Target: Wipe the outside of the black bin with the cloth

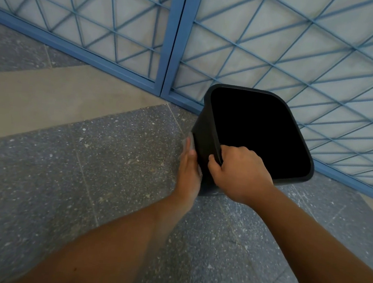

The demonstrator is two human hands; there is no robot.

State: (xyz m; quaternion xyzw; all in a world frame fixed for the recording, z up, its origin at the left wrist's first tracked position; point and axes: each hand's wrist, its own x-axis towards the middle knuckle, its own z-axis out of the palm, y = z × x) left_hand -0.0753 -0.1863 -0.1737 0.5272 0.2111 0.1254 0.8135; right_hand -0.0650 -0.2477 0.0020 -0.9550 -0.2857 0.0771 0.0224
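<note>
Open floor point(69, 156) is found left of and before the black bin point(206, 143). Passage behind it is blocked by the blue lattice gate point(172, 47), standing just beside the far rim.

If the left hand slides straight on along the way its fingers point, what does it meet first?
Probably nothing soon: the left hand points along the black bin wall toward the blue grille; floor lies between, depth unclear.
</note>
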